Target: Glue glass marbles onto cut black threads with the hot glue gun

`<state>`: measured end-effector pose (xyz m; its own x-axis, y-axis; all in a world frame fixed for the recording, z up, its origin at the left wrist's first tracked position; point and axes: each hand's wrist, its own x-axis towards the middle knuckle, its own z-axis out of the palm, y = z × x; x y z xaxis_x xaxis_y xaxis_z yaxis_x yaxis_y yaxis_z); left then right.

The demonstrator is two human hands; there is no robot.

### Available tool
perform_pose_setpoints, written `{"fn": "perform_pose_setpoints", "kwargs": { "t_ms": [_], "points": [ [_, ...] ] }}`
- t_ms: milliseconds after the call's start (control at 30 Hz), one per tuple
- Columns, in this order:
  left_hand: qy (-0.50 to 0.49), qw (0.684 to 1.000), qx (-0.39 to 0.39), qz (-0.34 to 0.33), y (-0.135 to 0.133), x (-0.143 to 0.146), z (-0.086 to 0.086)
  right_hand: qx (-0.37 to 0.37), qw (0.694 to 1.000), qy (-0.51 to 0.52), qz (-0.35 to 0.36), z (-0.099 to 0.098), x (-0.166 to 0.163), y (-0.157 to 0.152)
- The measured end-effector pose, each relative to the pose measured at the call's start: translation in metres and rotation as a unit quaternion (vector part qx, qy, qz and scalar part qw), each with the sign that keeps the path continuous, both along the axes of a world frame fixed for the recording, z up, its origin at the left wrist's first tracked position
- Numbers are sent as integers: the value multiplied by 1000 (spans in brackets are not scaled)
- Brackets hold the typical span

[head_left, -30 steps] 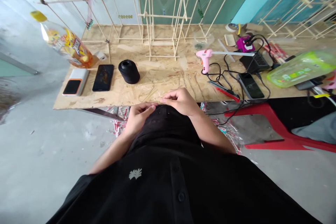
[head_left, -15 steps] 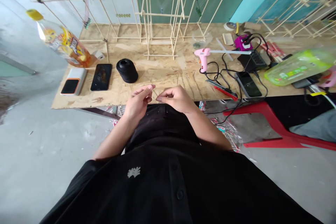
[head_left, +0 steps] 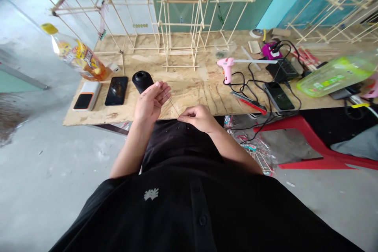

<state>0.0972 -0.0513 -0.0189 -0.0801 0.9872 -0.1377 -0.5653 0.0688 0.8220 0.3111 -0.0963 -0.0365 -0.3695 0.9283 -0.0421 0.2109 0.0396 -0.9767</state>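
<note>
One spool (head_left: 141,80), one held thread (head_left: 173,106), perhaps three loose threads (head_left: 213,98); two bottles (head_left: 81,59) (head_left: 336,76), one glue gun (head_left: 226,69).

The black spool (head_left: 141,80) is partly hidden, and the red chair (head_left: 310,138) is cut off at the right edge

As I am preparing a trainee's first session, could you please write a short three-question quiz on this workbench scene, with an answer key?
1. What runs between the left hand and the right hand?
2. True or false: the black spool is farther left in the picture than the pink glue gun.
3. What colour is the cap of the bottle at the left end of the table?
a) green
b) yellow
c) red

Key:
1. A thin dark strand
2. True
3. b
</note>
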Motion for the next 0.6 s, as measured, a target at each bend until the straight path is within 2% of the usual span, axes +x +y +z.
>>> {"fn": "perform_pose_setpoints", "kwargs": {
  "t_ms": [233,467,533,600],
  "points": [
    [-1,1000,10,28,9,2,-7,-16,1000,-20,6,-9,11,-8],
    [-4,1000,10,20,8,10,-11,-33,998,-43,14,-21,16,-20],
    [7,1000,8,9,4,12,-11,-26,998,-58,25,-19,21,-23],
    [25,1000,7,-4,-1,14,-12,13,995,-81,54,-11,37,-24]
  ]
}}
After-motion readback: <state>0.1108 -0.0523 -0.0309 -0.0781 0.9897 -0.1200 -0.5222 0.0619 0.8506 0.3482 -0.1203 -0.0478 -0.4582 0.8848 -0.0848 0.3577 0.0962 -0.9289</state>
